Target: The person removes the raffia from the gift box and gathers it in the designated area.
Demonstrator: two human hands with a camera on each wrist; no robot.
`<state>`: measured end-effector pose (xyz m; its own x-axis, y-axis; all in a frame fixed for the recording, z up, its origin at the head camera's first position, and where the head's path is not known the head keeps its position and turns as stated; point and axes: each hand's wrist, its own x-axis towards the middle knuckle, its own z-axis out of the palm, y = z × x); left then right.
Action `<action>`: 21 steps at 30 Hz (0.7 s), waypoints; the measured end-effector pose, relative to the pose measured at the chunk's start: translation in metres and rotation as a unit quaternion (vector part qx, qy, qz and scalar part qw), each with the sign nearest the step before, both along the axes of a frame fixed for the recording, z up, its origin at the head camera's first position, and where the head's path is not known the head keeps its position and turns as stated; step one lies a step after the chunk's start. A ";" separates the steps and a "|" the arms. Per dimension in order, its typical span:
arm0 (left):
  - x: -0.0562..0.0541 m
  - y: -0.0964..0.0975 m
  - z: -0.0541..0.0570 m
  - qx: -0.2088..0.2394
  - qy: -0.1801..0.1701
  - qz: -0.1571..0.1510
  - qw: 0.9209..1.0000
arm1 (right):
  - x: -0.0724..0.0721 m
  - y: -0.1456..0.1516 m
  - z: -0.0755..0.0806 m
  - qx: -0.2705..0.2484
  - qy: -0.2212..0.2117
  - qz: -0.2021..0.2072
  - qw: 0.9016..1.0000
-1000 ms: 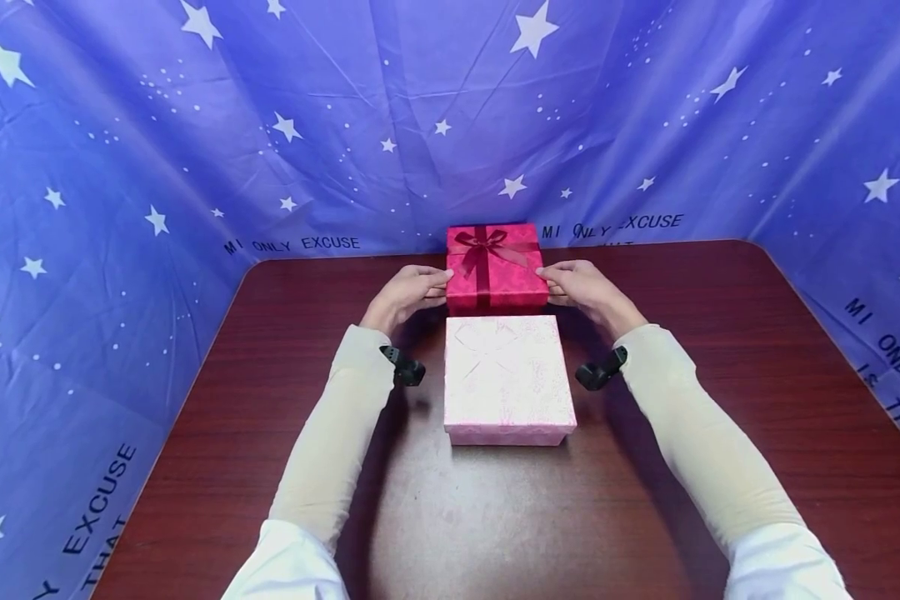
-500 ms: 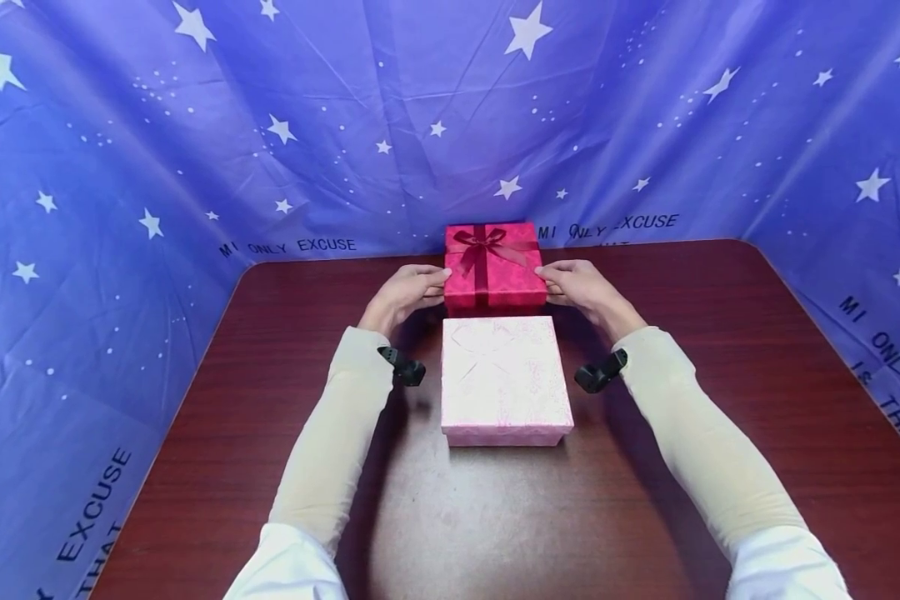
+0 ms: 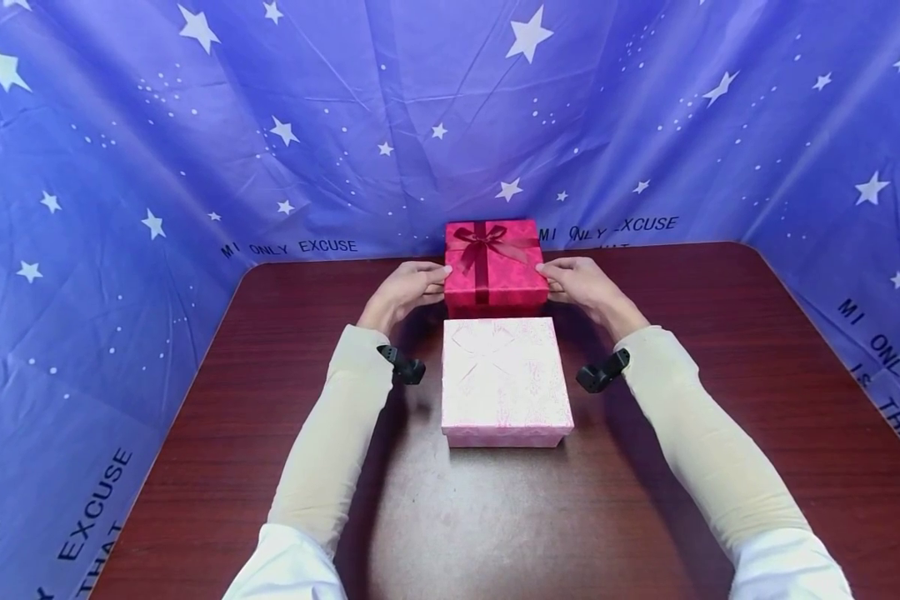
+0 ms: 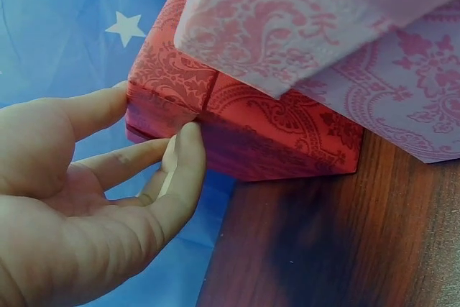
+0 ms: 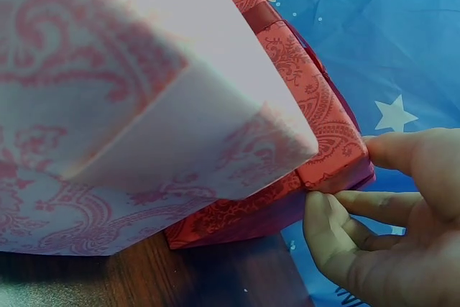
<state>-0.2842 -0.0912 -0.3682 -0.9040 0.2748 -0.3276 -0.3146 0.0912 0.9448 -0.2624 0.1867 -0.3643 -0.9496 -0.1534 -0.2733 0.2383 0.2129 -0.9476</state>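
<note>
left hand [image 3: 405, 292], right hand [image 3: 587, 288]: fingers pinching red lid [image 3: 508, 277] at opposite sides; pink box [image 3: 506, 379] just in front, gap unclear.

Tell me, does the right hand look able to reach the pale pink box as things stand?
Probably yes, once the right grip lets go of the red box. The pale pink box stands nearer the person, with only the wrist camera close to its right side.

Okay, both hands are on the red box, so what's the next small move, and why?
Probably ease the red lid straight up, evenly: left hand and right hand grip opposite sides, fingers at its lower edge, and the pink box sits close in front, so pulling forward might bump it.
</note>
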 end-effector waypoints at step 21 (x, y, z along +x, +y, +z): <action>-0.001 -0.004 0.029 -0.004 0.032 0.027 0.999 | 0.001 -0.005 0.025 0.016 0.067 -0.055 0.996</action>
<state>-0.2847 -0.0948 -0.3396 -0.9365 0.2222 -0.2713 -0.2592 0.0827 0.9623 -0.2616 0.1814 -0.3395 -0.9883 -0.0406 -0.1467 0.1342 0.2229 -0.9656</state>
